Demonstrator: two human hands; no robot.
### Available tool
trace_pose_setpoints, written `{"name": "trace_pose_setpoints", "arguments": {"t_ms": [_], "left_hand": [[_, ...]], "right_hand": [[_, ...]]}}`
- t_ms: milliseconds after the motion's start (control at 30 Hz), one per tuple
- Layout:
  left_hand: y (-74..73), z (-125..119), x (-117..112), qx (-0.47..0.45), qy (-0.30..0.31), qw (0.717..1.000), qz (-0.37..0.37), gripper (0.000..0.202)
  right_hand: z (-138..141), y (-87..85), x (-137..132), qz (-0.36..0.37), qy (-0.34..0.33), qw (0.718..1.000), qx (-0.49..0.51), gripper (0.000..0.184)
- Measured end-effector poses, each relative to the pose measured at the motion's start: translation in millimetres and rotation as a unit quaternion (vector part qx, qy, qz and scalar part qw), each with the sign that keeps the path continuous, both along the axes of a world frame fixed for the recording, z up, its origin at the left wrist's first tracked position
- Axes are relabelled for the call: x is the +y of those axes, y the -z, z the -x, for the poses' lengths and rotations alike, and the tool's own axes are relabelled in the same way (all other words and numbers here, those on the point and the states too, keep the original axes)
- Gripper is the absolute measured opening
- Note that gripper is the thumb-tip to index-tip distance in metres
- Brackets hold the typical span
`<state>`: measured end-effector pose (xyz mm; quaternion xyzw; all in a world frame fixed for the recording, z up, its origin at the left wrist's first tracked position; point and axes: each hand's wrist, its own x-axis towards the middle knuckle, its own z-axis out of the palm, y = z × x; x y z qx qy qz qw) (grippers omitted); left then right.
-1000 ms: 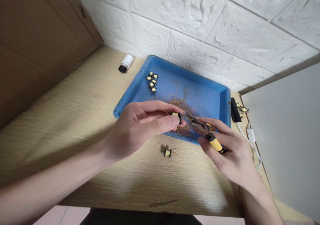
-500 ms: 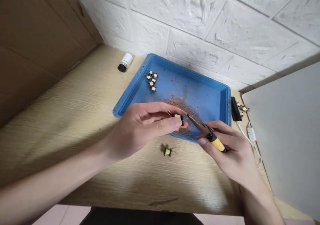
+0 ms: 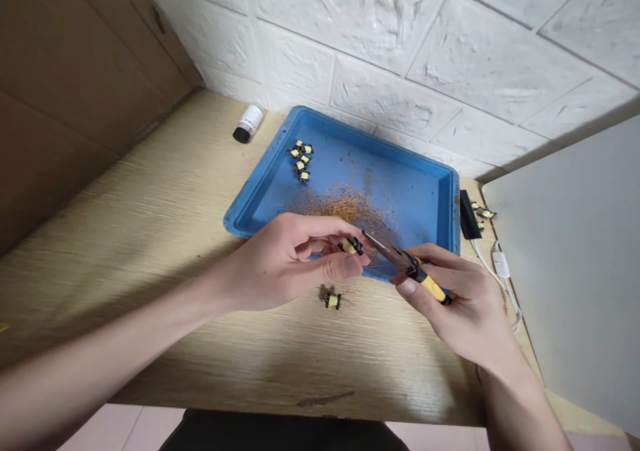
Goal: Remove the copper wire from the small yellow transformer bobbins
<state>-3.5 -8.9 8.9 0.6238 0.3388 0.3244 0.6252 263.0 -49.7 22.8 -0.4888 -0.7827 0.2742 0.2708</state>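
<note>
1. Yellow-and-black component (image 3: 351,245): it sits pinched between the thumb and fingers of the left hand (image 3: 295,264), above the near edge of the blue tray (image 3: 380,139). The pinch seems meant to leave its right end exposed.
2. The right hand (image 3: 455,297) is wrapped around the pliers (image 3: 413,269), their tips angled toward that end; from here I can't tell whether they touch it.
3. Working over the tray probably lets its raised rim contain loose bits: springy, hair-thin, copper-coloured wire clippings (image 3: 345,204) lie tangled toward its near edge.
4. A cluster of similar pieces (image 3: 305,176) rests by the tray's left edge, toward the far-left corner, perhaps to keep them apart from the wire.
5. A lone piece (image 3: 333,301), squarish with fine stray wires, lies on the wood-grained surface (image 3: 150,191), between its near edge and the tray's.
6. The pliers pair tapered, dull metal with smooth yellow-and-black grips; the tray looks like scuffed plastic.
</note>
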Motion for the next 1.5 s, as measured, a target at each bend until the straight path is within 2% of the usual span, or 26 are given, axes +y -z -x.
{"name": "trace_pose_setpoints", "arguments": {"t_ms": [233, 400, 500, 700, 767, 800, 833, 867, 900, 967, 1033, 1100, 1200, 1500], "left_hand": [[-2.6, -1.2, -1.8, 0.0, -0.005, 1.0, -0.019, 0.017], [0.0, 1.9, -5.7, 0.057, -0.022, 0.99, -0.127, 0.027], [2.8, 2.6, -5.9, 0.042, -0.027, 0.981, -0.189, 0.03], [2.2, 0.8, -10.0, 0.039, -0.049, 0.965, -0.254, 0.037], [1.3, -3.5, -17.6, 0.046, -0.033, 0.955, -0.293, 0.032], [1.3, -6.1, -22.0, 0.038, -0.01, 0.945, -0.324, 0.026], [1.5, -8.6, -26.2, 0.025, 0.039, 0.935, -0.352, 0.018], [1.7, -10.5, -29.4, -0.008, 0.061, 0.924, -0.378, 0.017], [1.9, -11.5, -31.3, -0.017, 0.056, 0.92, -0.387, 0.019], [1.3, -10.6, -30.5, -0.006, 0.012, 0.931, -0.364, 0.018], [-0.7, -7.2, -25.6, 0.003, -0.047, 0.94, -0.337, 0.016], [-3.3, -4.1, -20.5, 0.01, -0.074, 0.944, -0.321, 0.016], [-5.8, -3.6, -16.6, 0.002, -0.092, 0.943, -0.319, 0.023], [-4.0, -6.1, -17.9, -0.005, -0.096, 0.953, -0.286, 0.024]], "right_hand": [[2.8, 0.2, -0.2, -0.017, -0.011, 1.0, -0.007, 0.031], [3.5, 1.2, 0.0, -0.022, -0.005, 1.0, -0.011, 0.031], [4.0, 0.4, -1.3, -0.024, -0.002, 1.0, -0.016, 0.035], [4.6, -1.2, -5.2, 0.004, 0.008, 1.0, -0.028, 0.036], [0.3, 1.1, -1.8, -0.002, 0.045, 0.998, -0.041, 0.039], [-3.1, 2.5, 1.2, -0.014, 0.082, 0.995, -0.055, 0.041], [-7.1, 3.7, 4.4, -0.041, 0.13, 0.988, -0.067, 0.051], [-11.2, 4.5, 7.6, -0.057, 0.167, 0.981, -0.078, 0.055], [-14.9, 4.6, 10.2, -0.062, 0.193, 0.976, -0.08, 0.052], [-18.8, 2.9, 12.8, -0.071, 0.208, 0.974, -0.064, 0.047], [-17.2, -0.4, 11.5, -0.069, 0.183, 0.98, -0.047, 0.042], [-12.2, -3.1, 8.2, -0.063, 0.148, 0.986, -0.039, 0.036], [-5.8, -3.9, 4.3, -0.051, 0.118, 0.991, -0.037, 0.024], [-14.4, 3.0, 3.6, -0.094, 0.104, 0.988, -0.071, 0.018]]}}
